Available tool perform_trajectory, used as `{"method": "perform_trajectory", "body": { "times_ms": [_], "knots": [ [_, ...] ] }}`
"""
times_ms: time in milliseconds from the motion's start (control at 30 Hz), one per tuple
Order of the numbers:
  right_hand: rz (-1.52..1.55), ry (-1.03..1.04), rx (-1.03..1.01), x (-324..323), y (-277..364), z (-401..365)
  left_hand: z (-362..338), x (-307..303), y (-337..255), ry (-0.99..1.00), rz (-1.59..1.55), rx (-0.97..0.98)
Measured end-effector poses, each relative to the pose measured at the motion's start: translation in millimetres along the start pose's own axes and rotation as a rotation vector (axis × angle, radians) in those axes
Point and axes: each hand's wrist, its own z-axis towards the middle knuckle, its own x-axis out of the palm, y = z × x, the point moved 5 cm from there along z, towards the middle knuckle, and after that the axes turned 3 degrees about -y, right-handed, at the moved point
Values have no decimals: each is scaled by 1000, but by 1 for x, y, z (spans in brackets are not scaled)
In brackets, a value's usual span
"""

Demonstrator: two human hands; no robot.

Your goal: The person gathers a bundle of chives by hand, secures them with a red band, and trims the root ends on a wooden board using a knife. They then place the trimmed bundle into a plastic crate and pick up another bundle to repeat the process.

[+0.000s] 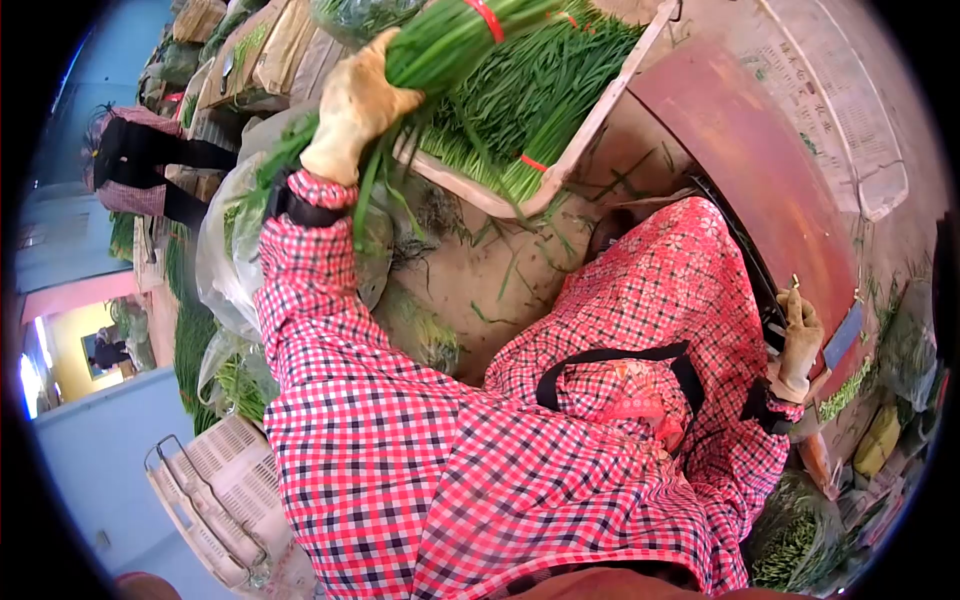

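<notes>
My left hand [352,105], in a pale work glove, is raised at the upper left, its fingers closed round a bunch of long green chives [435,50]. A red band [487,17] circles the bunch, and loose blades hang below my wrist. Beyond it, a pale crate [592,128] holds more chives [560,75], some tied with red bands. My right hand [800,345], also gloved, is at the right beside a worn reddish-brown board [750,140]. Its fingers are bent and pressed together; what they hold, if anything, is too small to make out.
A pale plastic crate [835,110] lies beyond the board. Plastic bags [232,240] with greens lie left of my arm. Stacked crates [225,480] stand lower left. Another person [135,160] bends over at the far left. Loose blades litter the floor [480,270].
</notes>
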Motion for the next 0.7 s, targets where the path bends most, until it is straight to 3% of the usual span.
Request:
{"method": "perform_trajectory", "body": {
  "times_ms": [67,100,167,233,267,300,367,400,433,500,533,600,667,700],
  "knots": [
    [5,84,-115,3,8,4,4,-11,9,-148,75,25],
    [3,120,-166,1,12,5,10,-1,27,-255,-123,149],
    [-44,138,-174,8,36,-6,11,-9,14,-474,-232,186],
    [-67,180,-226,17,51,-8,17,-10,-4,-668,-534,134],
    [-63,149,-176,20,51,-9,20,-6,-10,-710,-677,3],
    [-56,161,-196,22,48,-8,23,-12,-30,-732,-865,39],
    [-43,173,-235,21,39,-7,40,18,-48,-835,-1474,-27],
    [-97,163,-229,20,41,-8,47,27,-53,-921,-1494,-223],
    [-87,154,-224,18,39,-7,52,46,-64,-813,-1906,-376],
    [-76,142,-209,15,30,-6,79,125,-28,-535,-2096,-622],
    [-87,136,-236,14,24,-3,84,165,-15,-450,-1911,-531],
    [-139,148,-175,12,23,-3,75,232,3,-386,-878,-203],
    [-168,165,-155,15,22,0,40,185,-59,-97,-238,-175],
    [-171,165,-170,17,19,0,33,178,-71,157,-133,-248]
  ]
}}
